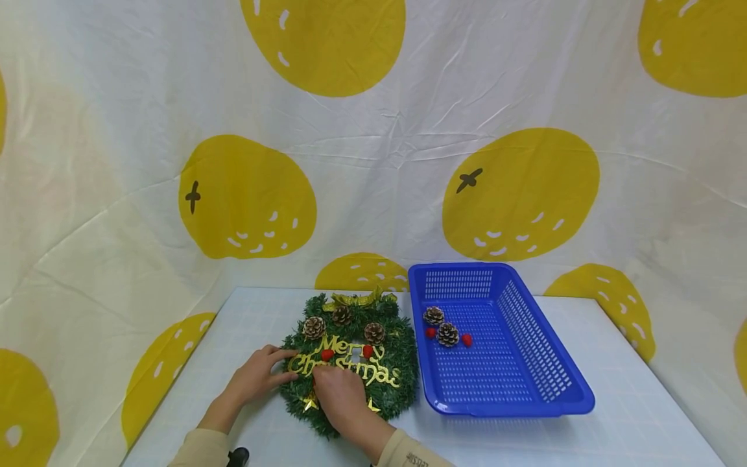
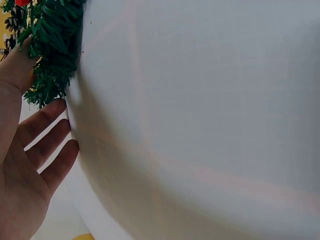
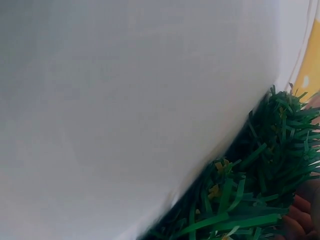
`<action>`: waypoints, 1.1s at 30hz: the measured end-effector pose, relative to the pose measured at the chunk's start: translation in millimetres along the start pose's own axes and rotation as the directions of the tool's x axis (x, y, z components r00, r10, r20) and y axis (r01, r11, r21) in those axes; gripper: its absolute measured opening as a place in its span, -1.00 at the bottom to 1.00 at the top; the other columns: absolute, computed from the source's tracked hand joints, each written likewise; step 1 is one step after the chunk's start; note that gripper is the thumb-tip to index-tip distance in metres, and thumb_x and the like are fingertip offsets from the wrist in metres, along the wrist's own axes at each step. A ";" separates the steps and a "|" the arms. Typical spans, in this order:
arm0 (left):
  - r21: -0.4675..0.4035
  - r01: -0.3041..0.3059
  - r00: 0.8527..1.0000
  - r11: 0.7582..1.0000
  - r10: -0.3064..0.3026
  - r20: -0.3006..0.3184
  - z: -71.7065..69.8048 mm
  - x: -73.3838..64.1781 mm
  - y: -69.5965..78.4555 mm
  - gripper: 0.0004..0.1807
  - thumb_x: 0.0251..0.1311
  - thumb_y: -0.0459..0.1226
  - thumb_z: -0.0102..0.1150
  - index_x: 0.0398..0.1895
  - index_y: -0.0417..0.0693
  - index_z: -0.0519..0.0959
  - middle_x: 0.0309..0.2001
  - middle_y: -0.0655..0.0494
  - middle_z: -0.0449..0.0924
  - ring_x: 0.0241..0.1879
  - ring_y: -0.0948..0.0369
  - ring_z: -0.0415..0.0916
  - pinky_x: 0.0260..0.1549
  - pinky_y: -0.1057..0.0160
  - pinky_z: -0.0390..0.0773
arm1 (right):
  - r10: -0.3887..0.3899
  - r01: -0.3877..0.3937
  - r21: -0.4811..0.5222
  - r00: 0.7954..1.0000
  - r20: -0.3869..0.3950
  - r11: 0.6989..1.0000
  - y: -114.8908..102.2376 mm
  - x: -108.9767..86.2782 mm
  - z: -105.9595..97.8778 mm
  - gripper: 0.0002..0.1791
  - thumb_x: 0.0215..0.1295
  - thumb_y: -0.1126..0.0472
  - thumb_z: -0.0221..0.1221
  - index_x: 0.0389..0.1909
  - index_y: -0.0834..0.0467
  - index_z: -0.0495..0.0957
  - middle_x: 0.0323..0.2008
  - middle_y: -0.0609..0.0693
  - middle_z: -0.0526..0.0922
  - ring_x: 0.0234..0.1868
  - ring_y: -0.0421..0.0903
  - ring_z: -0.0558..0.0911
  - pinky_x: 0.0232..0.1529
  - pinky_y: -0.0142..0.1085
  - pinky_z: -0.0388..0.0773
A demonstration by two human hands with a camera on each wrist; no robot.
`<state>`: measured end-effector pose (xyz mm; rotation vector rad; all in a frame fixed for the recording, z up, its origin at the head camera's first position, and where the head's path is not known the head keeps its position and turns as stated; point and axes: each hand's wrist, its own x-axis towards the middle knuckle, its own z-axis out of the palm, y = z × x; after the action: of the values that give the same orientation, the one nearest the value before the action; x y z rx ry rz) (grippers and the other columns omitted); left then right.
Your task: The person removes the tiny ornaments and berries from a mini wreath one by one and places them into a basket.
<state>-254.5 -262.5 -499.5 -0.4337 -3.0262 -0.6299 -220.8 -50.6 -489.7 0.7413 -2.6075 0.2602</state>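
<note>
A green tinsel wreath (image 1: 403, 363) lies on the table, bearing pine cones (image 1: 375, 333), gold stars (image 1: 310, 403), a gold bow and gold "Merry Christmas" lettering (image 1: 373, 373). Two red berries (image 1: 327, 355) sit by the lettering. My left hand (image 1: 257, 376) steadies the wreath's left edge with fingers spread; the left wrist view shows its fingers (image 2: 60, 162) straight beside the greenery. Over the wreath's lower left, my right hand (image 1: 341, 395) is curled, its fingertips hidden beneath it. A sliver of red shows at those fingers, seemingly a red berry they pinch.
A blue plastic basket (image 1: 508, 407) stands right of the wreath, close to it. Inside lie two pine cones (image 1: 447, 335) and two red berries (image 1: 467, 340). Behind the white table (image 1: 257, 311) hangs a cloth (image 1: 379, 194) printed with yellow fruit.
</note>
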 end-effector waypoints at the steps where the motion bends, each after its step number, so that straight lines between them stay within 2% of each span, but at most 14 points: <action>1: -0.001 -0.001 1.000 1.000 0.001 0.002 0.0 0.1 0.0 -0.43 0.07 0.09 0.37 0.15 0.11 0.60 -0.02 -0.04 0.52 -0.05 -0.06 0.49 -0.25 -0.16 0.54 | 0.002 -0.002 0.004 1.000 0.004 1.000 0.1 0.2 -0.2 -0.81 0.19 0.17 0.37 -0.55 -0.06 0.59 -0.69 -0.21 0.48 -0.82 -0.29 0.27 -0.83 -0.44 0.09; 8: -0.007 -0.004 1.000 1.000 0.004 0.007 -0.6 1.0 0.5 -0.43 0.08 0.08 0.37 0.16 0.11 0.60 -0.01 -0.05 0.52 -0.05 -0.05 0.49 -0.25 -0.15 0.54 | 0.019 -0.019 0.025 1.000 0.016 1.000 1.9 1.8 -1.1 -0.88 0.18 0.16 0.38 -0.49 -0.09 0.66 -0.63 -0.22 0.59 -0.79 -0.29 0.35 -0.81 -0.43 0.17; 11: -0.009 -0.007 1.000 1.000 0.007 0.011 -1.1 1.9 1.6 -0.43 0.07 0.09 0.37 0.16 0.12 0.60 -0.02 -0.03 0.52 -0.06 -0.04 0.49 -0.26 -0.15 0.55 | 0.039 -0.044 0.095 0.998 0.054 0.994 3.6 3.4 -5.0 -0.95 0.16 0.13 0.40 -0.39 -0.08 0.71 -0.58 -0.22 0.64 -0.73 -0.31 0.43 -0.76 -0.44 0.27; 15: -0.006 -0.004 1.000 1.000 0.004 0.017 -1.7 2.5 2.4 -0.42 0.06 0.11 0.36 0.15 0.13 0.60 -0.02 -0.03 0.52 -0.06 -0.04 0.49 -0.27 -0.15 0.55 | 0.049 -0.072 0.225 0.993 0.105 0.972 7.6 5.1 -14.9 -0.91 0.17 0.16 0.39 -0.30 0.01 0.72 -0.54 -0.18 0.65 -0.67 -0.34 0.47 -0.68 -0.47 0.34; 21: -0.008 -0.002 1.000 1.000 0.002 0.019 -2.1 1.4 1.7 -0.41 0.06 0.11 0.36 0.16 0.12 0.60 0.01 -0.06 0.52 -0.04 -0.07 0.49 -0.25 -0.16 0.55 | 0.072 -0.092 0.342 0.995 0.069 0.935 19.3 10.7 -30.4 -0.90 0.22 0.20 0.35 -0.25 0.09 0.71 -0.48 -0.11 0.67 -0.60 -0.33 0.52 -0.59 -0.49 0.40; 26: -0.009 -0.006 1.000 1.000 0.006 0.020 -1.0 0.8 0.2 -0.41 0.07 0.11 0.36 0.16 0.09 0.60 0.03 -0.11 0.51 -0.02 -0.10 0.49 -0.23 -0.18 0.54 | 0.115 -0.120 0.423 0.993 0.037 0.898 29.8 17.1 -44.1 -0.84 0.26 0.24 0.31 -0.16 0.12 0.72 -0.39 -0.05 0.71 -0.56 -0.35 0.53 -0.55 -0.51 0.41; 29: -0.007 -0.001 1.000 1.000 0.001 0.017 -0.1 1.0 -0.9 -0.41 0.09 0.11 0.34 0.17 0.10 0.59 0.04 -0.11 0.51 -0.01 -0.10 0.49 -0.22 -0.19 0.54 | 0.133 -0.130 0.481 0.991 0.028 0.867 36.0 20.9 -52.2 -0.78 0.28 0.25 0.29 -0.07 0.16 0.71 -0.32 0.00 0.74 -0.63 -0.38 0.48 -0.59 -0.52 0.39; 33: -0.003 0.005 1.000 1.000 -0.005 0.014 1.2 2.1 -2.3 -0.42 0.10 0.11 0.34 0.17 0.12 0.59 0.04 -0.09 0.51 0.00 -0.08 0.48 -0.21 -0.18 0.54 | 0.146 -0.137 0.585 0.989 0.032 0.799 45.0 24.7 -61.3 -0.75 0.31 0.29 0.27 -0.01 0.20 0.69 -0.27 0.04 0.75 -0.65 -0.40 0.44 -0.61 -0.50 0.37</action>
<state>-257.1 -263.5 -501.4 -0.4330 -3.0408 -0.6349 -243.2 -6.7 -426.8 0.7204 -2.5733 1.1558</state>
